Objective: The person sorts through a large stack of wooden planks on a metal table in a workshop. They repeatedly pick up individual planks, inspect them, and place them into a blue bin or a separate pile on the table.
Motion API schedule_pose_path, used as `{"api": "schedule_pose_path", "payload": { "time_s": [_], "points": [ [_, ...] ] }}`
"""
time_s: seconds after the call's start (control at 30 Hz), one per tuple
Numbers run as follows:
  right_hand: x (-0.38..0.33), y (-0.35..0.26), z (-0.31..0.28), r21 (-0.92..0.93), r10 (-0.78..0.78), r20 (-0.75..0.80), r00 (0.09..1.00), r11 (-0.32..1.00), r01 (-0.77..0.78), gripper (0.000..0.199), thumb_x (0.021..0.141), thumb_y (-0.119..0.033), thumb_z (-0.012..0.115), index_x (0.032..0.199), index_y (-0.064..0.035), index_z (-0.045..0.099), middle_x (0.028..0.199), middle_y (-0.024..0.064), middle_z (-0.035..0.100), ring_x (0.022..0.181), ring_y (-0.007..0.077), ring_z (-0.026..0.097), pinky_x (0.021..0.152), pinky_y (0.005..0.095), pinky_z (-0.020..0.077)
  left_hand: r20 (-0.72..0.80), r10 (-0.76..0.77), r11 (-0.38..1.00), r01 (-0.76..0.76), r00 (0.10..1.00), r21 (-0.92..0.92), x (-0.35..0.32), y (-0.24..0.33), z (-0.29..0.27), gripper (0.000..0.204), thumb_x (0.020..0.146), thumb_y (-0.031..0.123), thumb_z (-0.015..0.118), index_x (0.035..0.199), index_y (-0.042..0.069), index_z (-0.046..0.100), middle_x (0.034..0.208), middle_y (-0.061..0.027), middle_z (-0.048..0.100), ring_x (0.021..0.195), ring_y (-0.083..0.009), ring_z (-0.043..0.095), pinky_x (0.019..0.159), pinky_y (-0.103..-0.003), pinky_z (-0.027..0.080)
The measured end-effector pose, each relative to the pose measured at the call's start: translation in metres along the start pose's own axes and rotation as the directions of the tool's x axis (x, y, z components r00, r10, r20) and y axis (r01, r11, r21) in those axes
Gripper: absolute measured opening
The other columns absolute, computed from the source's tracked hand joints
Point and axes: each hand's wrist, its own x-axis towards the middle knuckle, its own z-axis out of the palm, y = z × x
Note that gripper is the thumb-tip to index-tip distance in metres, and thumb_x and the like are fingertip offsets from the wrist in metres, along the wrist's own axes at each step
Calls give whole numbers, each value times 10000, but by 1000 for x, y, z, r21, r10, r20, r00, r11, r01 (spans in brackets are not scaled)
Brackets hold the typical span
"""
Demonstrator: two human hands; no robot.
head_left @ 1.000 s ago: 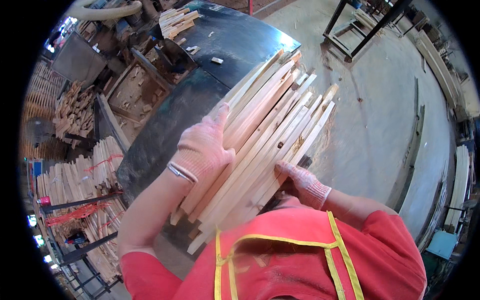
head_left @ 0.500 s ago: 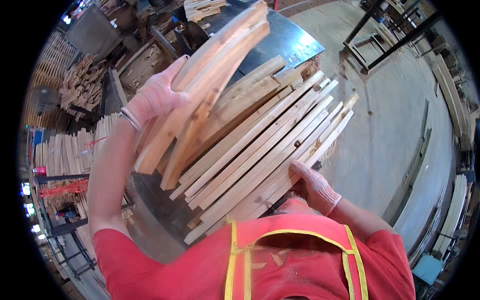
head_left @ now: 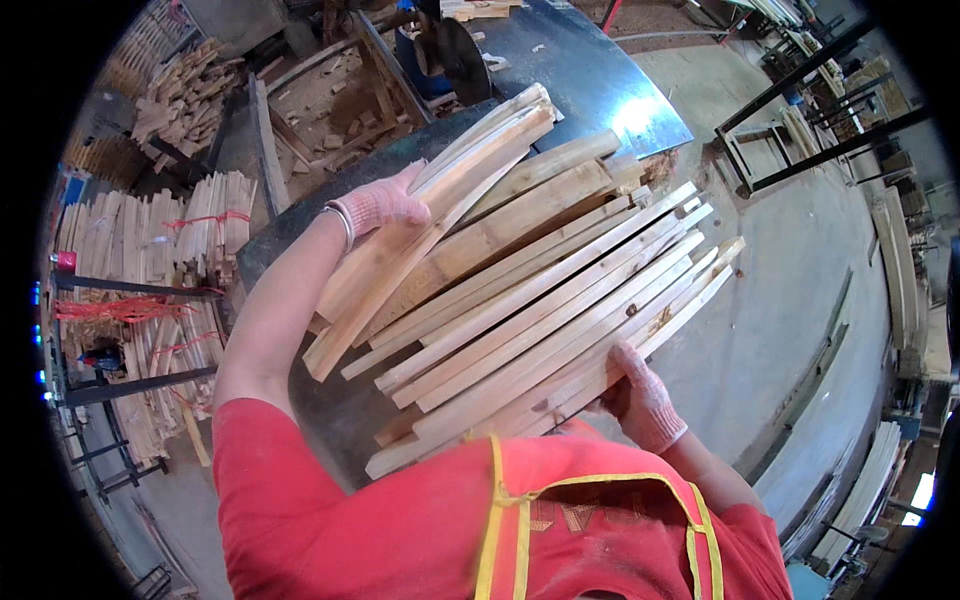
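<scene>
My left hand (head_left: pixel 385 203), in a pale pinkish work glove, is closed around the left edge of a few wooden planks (head_left: pixel 420 240). These lie at a slant against the left side of a larger stack. Beside them rests a wider, rougher board (head_left: pixel 490 250). Several narrow wooden strips (head_left: pixel 545 320) are laid roughly side by side to its right, their ends uneven. My right hand (head_left: pixel 645 400), gloved too, grips the near right edge of the strips, thumb on top; its other fingers are mostly hidden. Under the wood is a dark metal tabletop (head_left: pixel 335 425).
Beyond the stack, a round saw blade (head_left: pixel 462 62) stands up beside the shiny metal surface (head_left: pixel 570 60). Bundled wood strips (head_left: pixel 140 240) fill a rack on the left. A black metal frame (head_left: pixel 800 85) stands at the far right. Long boards (head_left: pixel 895 270) line the right side.
My left hand has lowered its raised planks onto the left side of the stack. My right hand keeps its hold on the near edge. The whole view has shifted somewhat.
</scene>
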Motion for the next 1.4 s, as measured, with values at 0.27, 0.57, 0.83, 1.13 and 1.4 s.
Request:
{"api": "schedule_pose_path", "payload": {
  "time_s": [0.27,0.57,0.83,1.13,1.4],
  "points": [
    [0,2,2,-55,-42,-31,999,998,40,649,980,-534,636,1409,-61,522,1299,134,670,1079,305,704,897,472,590,-145,259,948,-223,955,229,-16,8,-18,1078,702,245,785,1629,44,273,1440,-297,569,1311,-367,584,1130,-371,437],
    [5,12,-2,-28,-90,-49,995,996,89,691,945,-579,673,1391,-68,543,1262,119,690,1043,305,709,875,478,585,-256,143,817,32,956,576,-2,-20,-50,1076,734,283,769,1653,188,217,1335,-274,626,1237,-400,623,1065,-429,494],
    [6,19,0,3,-118,-53,992,993,118,604,978,-539,638,1363,-80,564,1219,107,698,1012,274,713,835,444,596,-531,402,714,108,745,692,-19,-14,18,686,855,284,714,1479,140,467,1298,-198,606,1198,-400,607,1023,-541,491],
    [6,24,13,-32,-178,-163,970,984,175,465,987,-486,668,1280,-125,645,1170,17,665,1005,188,655,816,372,560,-258,149,864,1,955,503,-47,-30,53,728,848,335,682,1485,42,485,1267,-270,653,1192,-413,627,1055,-492,492],
    [13,19,6,-153,-123,-101,987,982,107,729,957,-573,655,1502,-115,500,1405,64,598,1203,221,607,1004,387,538,123,65,943,-102,990,315,11,-43,45,657,761,482,753,1267,65,702,1312,-240,671,1193,-390,645,1028,-417,509]
  ]
}}
